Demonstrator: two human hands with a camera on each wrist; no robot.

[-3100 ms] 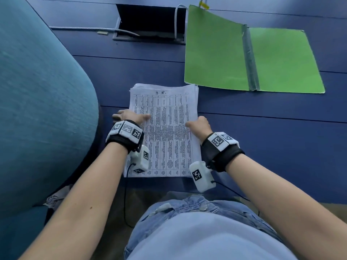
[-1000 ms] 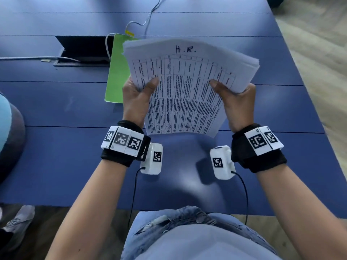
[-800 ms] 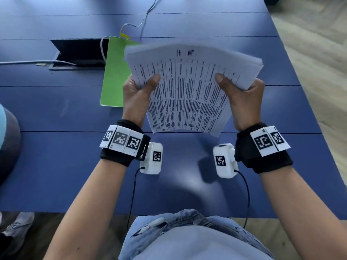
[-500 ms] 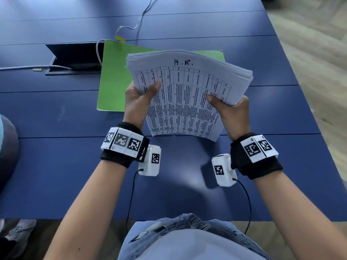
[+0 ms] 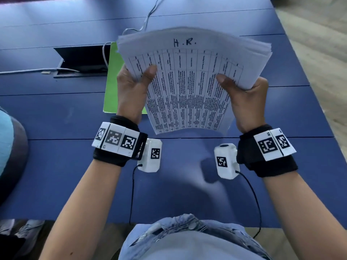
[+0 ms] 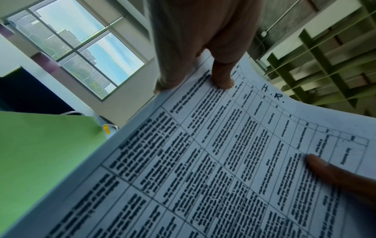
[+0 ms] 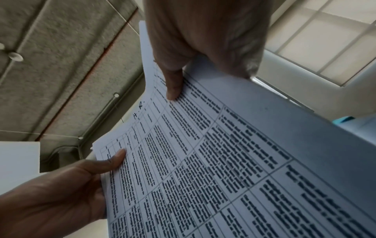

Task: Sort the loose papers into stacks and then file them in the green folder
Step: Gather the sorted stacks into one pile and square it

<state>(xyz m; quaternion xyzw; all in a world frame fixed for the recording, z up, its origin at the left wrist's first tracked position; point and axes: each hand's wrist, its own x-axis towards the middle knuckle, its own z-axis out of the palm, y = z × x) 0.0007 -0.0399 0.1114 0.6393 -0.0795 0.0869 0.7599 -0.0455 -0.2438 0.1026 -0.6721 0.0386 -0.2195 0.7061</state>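
Observation:
A thick stack of printed papers (image 5: 189, 79), its top sheet a table headed "H.R.", is held up above the blue table (image 5: 56, 166), tilted towards me. My left hand (image 5: 131, 91) grips its left edge with the thumb on top. My right hand (image 5: 244, 94) grips the right edge the same way. The same stack of papers (image 6: 223, 161) fills the left wrist view, and the stack of papers (image 7: 223, 161) fills the right wrist view too. The green folder (image 5: 112, 87) lies on the table behind the stack, mostly hidden by it; the green folder (image 6: 40, 153) also shows in the left wrist view.
A dark cable hatch (image 5: 82, 61) stands open in the table at the back left, with white cables (image 5: 142, 21) running from it. A teal chair (image 5: 9, 147) is at the left edge. Wooden floor (image 5: 319, 53) lies past the table's right edge.
The stack has gone from lying flat on the table to being held up in both hands. Over the last second it dipped, then rose again, covering most of the folder.

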